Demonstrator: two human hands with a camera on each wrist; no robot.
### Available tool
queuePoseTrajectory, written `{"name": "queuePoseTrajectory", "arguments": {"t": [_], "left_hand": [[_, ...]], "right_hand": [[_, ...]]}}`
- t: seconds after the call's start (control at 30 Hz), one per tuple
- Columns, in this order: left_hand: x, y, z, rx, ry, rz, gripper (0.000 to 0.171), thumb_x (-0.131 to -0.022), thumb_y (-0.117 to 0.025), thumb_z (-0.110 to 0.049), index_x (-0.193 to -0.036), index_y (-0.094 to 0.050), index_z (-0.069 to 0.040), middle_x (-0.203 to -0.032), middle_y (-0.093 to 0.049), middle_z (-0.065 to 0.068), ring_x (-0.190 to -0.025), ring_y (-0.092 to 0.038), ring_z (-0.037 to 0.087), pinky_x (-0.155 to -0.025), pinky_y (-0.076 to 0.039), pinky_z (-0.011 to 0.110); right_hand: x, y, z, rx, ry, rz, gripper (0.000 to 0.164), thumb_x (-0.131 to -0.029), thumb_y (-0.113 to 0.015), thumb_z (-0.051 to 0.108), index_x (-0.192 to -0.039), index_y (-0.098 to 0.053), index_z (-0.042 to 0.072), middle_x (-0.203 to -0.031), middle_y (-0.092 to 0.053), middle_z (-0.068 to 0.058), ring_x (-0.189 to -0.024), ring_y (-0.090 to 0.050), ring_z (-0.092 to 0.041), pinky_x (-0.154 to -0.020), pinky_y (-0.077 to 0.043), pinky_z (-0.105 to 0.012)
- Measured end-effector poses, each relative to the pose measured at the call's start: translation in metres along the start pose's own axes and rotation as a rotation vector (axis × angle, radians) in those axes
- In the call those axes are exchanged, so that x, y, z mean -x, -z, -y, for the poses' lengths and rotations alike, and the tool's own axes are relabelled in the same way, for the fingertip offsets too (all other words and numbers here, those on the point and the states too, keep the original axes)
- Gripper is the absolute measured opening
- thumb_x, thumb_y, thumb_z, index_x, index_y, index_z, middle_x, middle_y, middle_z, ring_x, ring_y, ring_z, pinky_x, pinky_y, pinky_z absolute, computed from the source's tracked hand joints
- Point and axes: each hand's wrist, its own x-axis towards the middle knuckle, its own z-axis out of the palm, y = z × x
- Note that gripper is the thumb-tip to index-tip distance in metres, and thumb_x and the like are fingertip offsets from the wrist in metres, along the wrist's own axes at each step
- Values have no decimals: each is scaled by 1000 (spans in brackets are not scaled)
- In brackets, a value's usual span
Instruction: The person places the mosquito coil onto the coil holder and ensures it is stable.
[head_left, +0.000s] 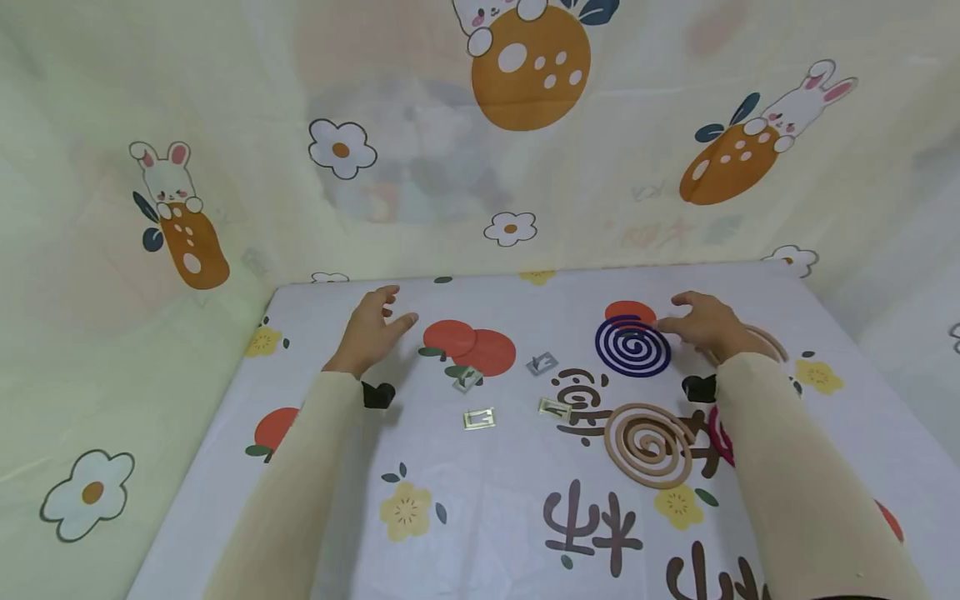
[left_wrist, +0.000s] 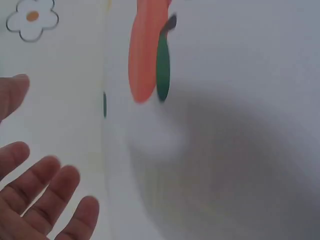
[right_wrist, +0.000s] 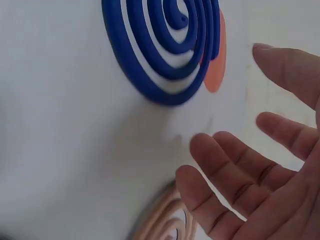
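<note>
My left hand (head_left: 371, 332) hovers over the far left of the table, holding nothing, its fingers spread and loosely bent. Past the blue spiral coil (head_left: 633, 344) on the right, my right hand (head_left: 708, 323) hangs with relaxed fingers; its thumb side overlaps the coil's edge in the head view. In the right wrist view, a gap shows between the fingers (right_wrist: 215, 160) and the blue coil (right_wrist: 145, 87). A tan spiral coil (head_left: 768, 337) lies partly hidden behind the right hand. Nearer lies another tan spiral coil (head_left: 651, 446). A magenta coil (head_left: 720, 437) is mostly covered by the right sleeve.
Several small rectangular metal buckle-like pieces, including a gold one (head_left: 479, 418) and a silver one (head_left: 542, 363), lie mid-table. The white tablecloth (head_left: 480, 517) bears printed fruit, flowers and characters. A patterned curtain (head_left: 420, 208) rises behind the far edge and at both sides.
</note>
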Motion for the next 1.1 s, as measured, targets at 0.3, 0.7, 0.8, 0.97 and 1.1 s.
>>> {"name": "queuePoseTrajectory", "arguments": {"t": [0.3, 0.7, 0.8, 0.97, 1.1], "left_hand": [[27, -13, -4, 265, 50, 90, 54, -99, -73, -24, -147, -55, -8, -136, -62, 16, -119, -60, 29, -94, -52, 42], [50, -48, -9, 175, -3, 174, 36, -92, -80, -16, -125, -70, -4, -115, -71, 9, -103, -64, 25, -82, -54, 33], [51, -54, -13, 157, -18, 180, 36, -90, -81, -15, -122, -71, -3, -112, -70, 10, -101, -63, 25, -83, -54, 34], [53, -66, -12, 120, -3, 179, 36, -87, -85, -18, -118, -71, -8, -107, -66, 5, -99, -58, 22, -84, -51, 33], [54, -76, -10, 84, -11, 159, 33, -85, -87, -22, -112, -71, -11, -105, -63, 3, -97, -56, 22, -84, -49, 35]], "right_hand": [[1, -13, 8, -49, -17, 30, 75, -98, -67, 40, -144, -42, -13, -132, -51, -36, -102, -60, -41, -76, -60, -43], [10, -26, 20, 29, -65, 24, 70, -92, -73, 45, -121, -52, -15, -106, -57, -26, -81, -56, -30, -64, -50, -34], [11, -29, 22, 18, -97, 9, 64, -91, -76, 44, -112, -54, -12, -95, -56, -19, -80, -53, -29, -64, -45, -34], [10, -34, 23, 12, -118, 5, 49, -87, -80, 41, -85, -56, -1, -77, -50, -9, -71, -48, -24, -60, -40, -34], [7, -37, 21, -6, -144, -1, 46, -85, -81, 39, -77, -54, 3, -72, -48, -6, -66, -46, -21, -57, -38, -33]]}}
